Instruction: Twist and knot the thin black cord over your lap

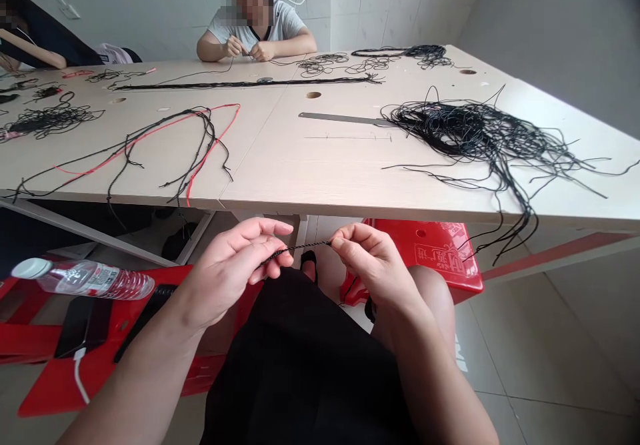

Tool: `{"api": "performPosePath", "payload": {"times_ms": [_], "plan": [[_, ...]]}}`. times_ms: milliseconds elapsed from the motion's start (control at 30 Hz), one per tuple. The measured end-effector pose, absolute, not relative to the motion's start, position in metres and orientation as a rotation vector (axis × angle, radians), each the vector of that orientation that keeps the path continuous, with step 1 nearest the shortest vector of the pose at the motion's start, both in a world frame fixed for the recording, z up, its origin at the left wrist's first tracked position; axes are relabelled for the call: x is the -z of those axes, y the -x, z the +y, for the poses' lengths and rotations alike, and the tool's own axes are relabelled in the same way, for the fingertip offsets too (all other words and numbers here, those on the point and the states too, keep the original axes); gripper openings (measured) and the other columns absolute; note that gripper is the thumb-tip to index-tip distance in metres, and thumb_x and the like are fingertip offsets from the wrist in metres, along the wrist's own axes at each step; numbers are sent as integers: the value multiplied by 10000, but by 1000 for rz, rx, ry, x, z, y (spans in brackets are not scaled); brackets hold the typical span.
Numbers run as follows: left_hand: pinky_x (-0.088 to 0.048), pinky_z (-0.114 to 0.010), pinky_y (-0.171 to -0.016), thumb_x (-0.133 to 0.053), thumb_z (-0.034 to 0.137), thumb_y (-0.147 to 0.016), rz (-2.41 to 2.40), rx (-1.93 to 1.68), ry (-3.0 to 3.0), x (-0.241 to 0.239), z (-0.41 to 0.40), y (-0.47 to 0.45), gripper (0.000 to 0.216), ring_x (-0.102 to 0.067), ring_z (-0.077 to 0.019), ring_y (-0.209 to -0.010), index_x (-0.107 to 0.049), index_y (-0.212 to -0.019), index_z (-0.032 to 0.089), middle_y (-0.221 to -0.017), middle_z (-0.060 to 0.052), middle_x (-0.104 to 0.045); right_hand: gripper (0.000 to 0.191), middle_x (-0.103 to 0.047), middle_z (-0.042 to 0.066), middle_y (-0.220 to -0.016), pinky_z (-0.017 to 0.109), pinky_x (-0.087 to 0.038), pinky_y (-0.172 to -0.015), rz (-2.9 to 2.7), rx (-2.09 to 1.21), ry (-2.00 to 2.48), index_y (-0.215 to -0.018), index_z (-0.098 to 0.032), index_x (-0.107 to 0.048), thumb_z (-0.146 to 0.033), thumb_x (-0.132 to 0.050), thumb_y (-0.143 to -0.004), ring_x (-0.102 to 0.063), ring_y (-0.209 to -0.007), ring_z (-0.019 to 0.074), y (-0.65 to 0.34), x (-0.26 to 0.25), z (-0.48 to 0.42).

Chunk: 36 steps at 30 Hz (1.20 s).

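Observation:
A thin twisted black cord (306, 245) is stretched between my two hands, above my lap and just in front of the table edge. My left hand (245, 253) pinches it between thumb and fingers, with the other fingers loosely curled. At the cord's right end, my right hand (367, 255) grips it between thumb and forefinger. Part of the cord is hidden inside the left hand. Beyond my hands, several knotted black cords (203, 121) and a red cord (227, 123) lie on the table, some hanging over its edge.
A large tangle of black cord (450, 128) covers a metal ruler's (340, 119) end on the table (280, 178). Red stools (450, 251) stand below. A plastic bottle (95, 278) and a phone (85, 325) rest at left. A co-worker (257, 25) handles cord opposite.

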State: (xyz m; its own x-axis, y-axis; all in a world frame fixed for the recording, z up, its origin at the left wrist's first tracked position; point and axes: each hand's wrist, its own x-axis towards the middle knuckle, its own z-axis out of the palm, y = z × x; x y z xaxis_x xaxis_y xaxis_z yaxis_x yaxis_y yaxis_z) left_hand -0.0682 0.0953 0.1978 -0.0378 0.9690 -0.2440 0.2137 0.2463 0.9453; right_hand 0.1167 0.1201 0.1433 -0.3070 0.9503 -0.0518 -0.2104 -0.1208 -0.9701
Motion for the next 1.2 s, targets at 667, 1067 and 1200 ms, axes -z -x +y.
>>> {"api": "performPosePath", "payload": {"times_ms": [667, 1067, 1200], "plan": [[-508, -198, -680, -599, 280, -797, 1568, -936, -1891, -177, 97, 51, 166, -639, -129, -793, -688, -917, 207, -887, -9, -683, 156, -579, -15, -669, 182, -403, -519, -1521, -1354, 954, -832, -179, -590, -311, -512, -863, -510, -575, 78, -114, -142, 109], [-501, -212, -694, -515, 187, -806, 1531, -872, -2142, -176, 100, 55, 179, -630, -128, -770, -672, -891, 178, -870, -30, -676, 147, -560, -24, -653, 184, -373, -537, -1676, -1073, 960, -735, -184, -531, -249, -476, -854, -482, -589, 84, -104, -138, 112], [-485, -212, -636, -486, 166, -786, 1569, -812, -2122, -176, 99, 57, 178, -609, -120, -702, -655, -839, 180, -809, -20, -658, 183, -529, -24, -625, 189, -346, -514, -1736, -1024, 963, -690, -183, -506, -255, -460, -852, -448, -565, 83, -101, -138, 110]]}}
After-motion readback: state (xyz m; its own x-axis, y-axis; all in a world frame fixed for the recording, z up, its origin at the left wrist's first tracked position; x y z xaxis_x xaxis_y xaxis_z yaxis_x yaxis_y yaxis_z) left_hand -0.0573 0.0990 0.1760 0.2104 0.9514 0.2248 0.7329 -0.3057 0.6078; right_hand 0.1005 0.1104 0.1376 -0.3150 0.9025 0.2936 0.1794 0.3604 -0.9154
